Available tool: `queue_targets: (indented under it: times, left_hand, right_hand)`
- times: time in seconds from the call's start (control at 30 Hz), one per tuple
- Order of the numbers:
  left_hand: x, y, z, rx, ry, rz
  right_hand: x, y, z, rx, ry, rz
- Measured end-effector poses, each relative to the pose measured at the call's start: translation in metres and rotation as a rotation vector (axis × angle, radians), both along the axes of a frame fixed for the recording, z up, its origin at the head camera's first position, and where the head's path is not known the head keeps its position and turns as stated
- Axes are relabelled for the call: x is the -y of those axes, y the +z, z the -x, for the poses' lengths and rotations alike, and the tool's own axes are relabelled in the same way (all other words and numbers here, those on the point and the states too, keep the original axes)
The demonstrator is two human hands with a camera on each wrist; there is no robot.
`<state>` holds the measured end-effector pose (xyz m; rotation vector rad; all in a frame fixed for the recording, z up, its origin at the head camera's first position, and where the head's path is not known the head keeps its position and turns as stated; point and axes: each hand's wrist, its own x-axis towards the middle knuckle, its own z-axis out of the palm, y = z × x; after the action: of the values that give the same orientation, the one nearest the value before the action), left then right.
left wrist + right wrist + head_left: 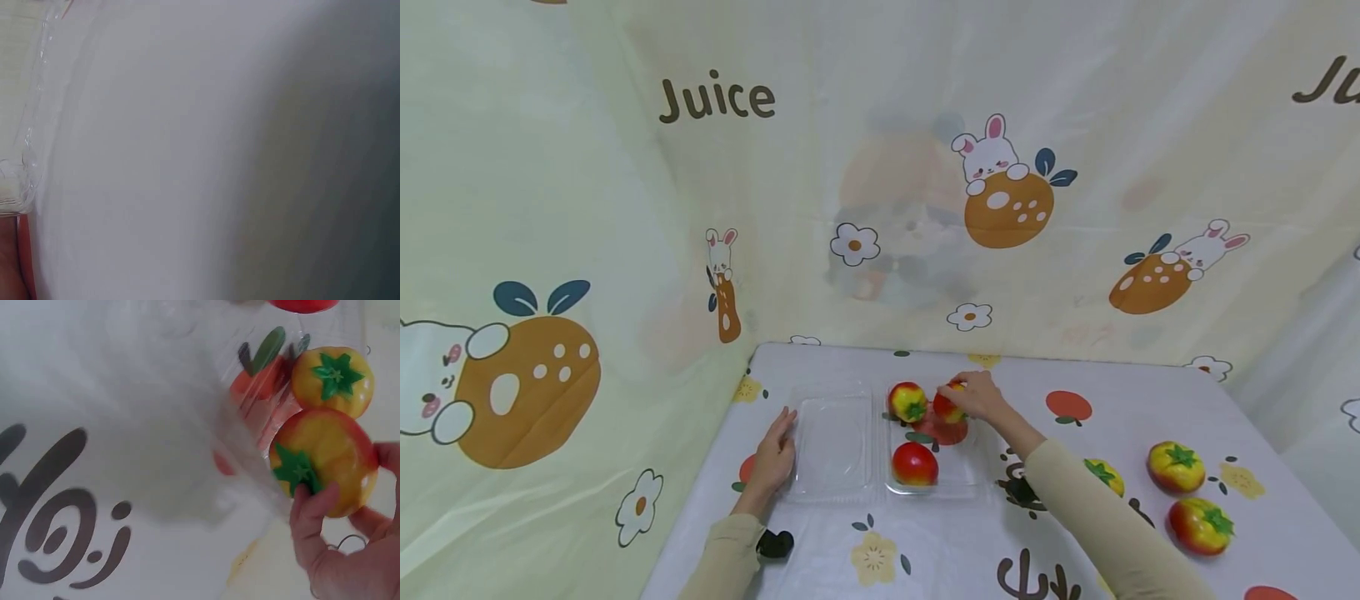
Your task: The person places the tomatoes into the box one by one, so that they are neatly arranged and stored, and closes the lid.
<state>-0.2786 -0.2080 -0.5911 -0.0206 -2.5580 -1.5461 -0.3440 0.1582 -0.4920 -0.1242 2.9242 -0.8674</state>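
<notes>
My right hand (981,395) grips a red-and-yellow tomato (328,462) with a green star-shaped calyx. It is at the far right corner of a clear plastic clamshell box (953,485). Another such tomato (907,402) sits right beside it in the box's far left corner. In the near left corner lies a third, mostly red tomato (915,464). The box's other half (833,446) lies flat and unfilled on the left. My left hand (775,454) rests along its outer left edge, fingers straight; only a sliver of that hand shows in the left wrist view.
On the right of the table stand two more tomatoes, one behind (1176,467) and one in front (1201,527). Another tomato (1103,475) is partly hidden by my right sleeve. A printed cloth (820,550) covers the table, and printed curtains (880,325) hang behind it.
</notes>
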Motion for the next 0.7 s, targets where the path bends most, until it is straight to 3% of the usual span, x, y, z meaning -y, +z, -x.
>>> queue_targets:
  times: [0.2,0.5,0.7]
  left_hand:
    - [0.002,-0.002,0.002,-0.004,0.007,0.011]
    - [0.001,-0.004,0.003,-0.010,0.012,0.024]
    - [0.001,-0.004,0.003,-0.007,0.016,0.036]
  right_hand:
    - [0.007,-0.002,0.003,-0.044,-0.074,-0.072]
    - [0.024,-0.007,0.002,0.006,-0.165,-0.166]
    - [0.032,-0.017,0.010,0.008,-0.201,-0.198]
